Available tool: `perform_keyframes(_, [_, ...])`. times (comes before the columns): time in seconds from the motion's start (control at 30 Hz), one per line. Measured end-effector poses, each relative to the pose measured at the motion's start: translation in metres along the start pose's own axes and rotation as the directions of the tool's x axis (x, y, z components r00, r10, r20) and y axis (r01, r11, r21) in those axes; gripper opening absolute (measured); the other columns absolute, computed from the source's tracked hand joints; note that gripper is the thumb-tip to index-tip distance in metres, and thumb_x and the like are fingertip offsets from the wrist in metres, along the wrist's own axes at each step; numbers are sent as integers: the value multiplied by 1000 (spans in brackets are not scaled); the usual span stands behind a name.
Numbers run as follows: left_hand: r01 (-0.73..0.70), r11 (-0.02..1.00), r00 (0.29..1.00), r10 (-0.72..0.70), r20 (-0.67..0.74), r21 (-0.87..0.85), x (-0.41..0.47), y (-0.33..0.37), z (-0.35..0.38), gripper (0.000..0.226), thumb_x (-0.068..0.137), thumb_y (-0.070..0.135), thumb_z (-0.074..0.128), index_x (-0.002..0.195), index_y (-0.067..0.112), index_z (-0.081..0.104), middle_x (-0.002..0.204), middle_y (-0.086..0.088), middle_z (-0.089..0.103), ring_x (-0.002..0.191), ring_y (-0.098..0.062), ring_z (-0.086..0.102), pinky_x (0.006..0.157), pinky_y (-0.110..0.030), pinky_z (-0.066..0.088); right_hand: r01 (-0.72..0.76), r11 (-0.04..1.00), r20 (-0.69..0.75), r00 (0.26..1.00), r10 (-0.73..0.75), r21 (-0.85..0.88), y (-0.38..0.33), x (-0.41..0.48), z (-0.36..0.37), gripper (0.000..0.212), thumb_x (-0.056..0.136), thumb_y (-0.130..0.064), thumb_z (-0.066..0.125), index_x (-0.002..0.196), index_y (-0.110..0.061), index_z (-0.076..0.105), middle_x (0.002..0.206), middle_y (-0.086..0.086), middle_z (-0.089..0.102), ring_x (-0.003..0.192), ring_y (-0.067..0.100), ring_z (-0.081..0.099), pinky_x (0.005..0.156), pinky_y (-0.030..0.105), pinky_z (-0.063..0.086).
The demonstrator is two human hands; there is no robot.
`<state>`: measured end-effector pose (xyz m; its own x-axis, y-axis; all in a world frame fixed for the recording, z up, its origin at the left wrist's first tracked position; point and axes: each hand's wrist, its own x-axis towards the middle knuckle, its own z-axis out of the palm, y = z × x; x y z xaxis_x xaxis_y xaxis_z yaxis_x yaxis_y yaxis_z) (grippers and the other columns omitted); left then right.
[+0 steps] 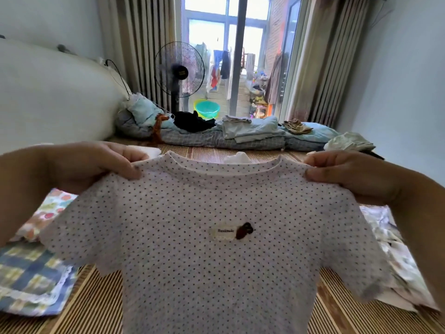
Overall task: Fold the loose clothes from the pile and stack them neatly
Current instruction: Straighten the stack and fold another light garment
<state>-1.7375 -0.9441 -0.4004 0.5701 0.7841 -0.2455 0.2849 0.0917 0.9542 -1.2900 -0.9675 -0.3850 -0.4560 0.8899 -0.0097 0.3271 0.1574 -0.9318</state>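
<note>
A small white T-shirt with dark dots (204,249) hangs upright in front of me, its front towards the camera, with a "Handmade" patch and a brown embroidered figure on the chest. My left hand (96,165) pinches its left shoulder and my right hand (349,172) pinches its right shoulder, stretching the neckline flat. The shirt's hem runs out of view at the bottom. On the mat to the left lies a folded stack: a blue checked cloth (31,278) with a fruit-print piece (45,213) on it. Loose pale clothes (395,256) lie to the right.
The striped bamboo mat (96,307) covers the bed. At its far end lie a rolled quilt (212,138), folded pale blue garments (250,131) and a black garment (192,121). A standing fan (179,73) and a green basin (207,109) stand by the glass door.
</note>
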Motion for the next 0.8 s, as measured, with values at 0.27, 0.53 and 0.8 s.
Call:
perform_keyframes(0.27, [404, 805, 878, -208, -432, 435, 106, -74, 22, 21, 93, 30, 61, 91, 11, 69, 91, -9, 69, 84, -22, 65, 72, -35, 55, -314, 796, -169, 949, 265, -518, 101, 101, 3, 11, 90, -33, 64, 83, -29, 72, 87, -5, 72, 83, 12, 67, 76, 29, 53])
perform_keyframes(0.53, [580, 624, 722, -94, -686, 524, 206, -193, 33, 19, 95, 38, 46, 85, 23, 52, 83, 1, 59, 74, -16, 55, 55, -28, 36, -361, 640, -235, 932, 277, -678, 235, 188, 33, 8, 94, -30, 58, 87, -34, 61, 84, -11, 60, 74, 7, 59, 56, 17, 38])
perform_keyframes(0.8, [592, 673, 699, -154, -698, 444, 241, -235, 14, 36, 89, 60, 50, 87, 25, 54, 83, 4, 62, 76, -14, 58, 57, -28, 39, -448, 600, -305, 893, 330, -663, 295, 222, 34, 30, 94, -44, 53, 120, -28, 56, 118, -2, 65, 102, 22, 63, 85, 34, 53])
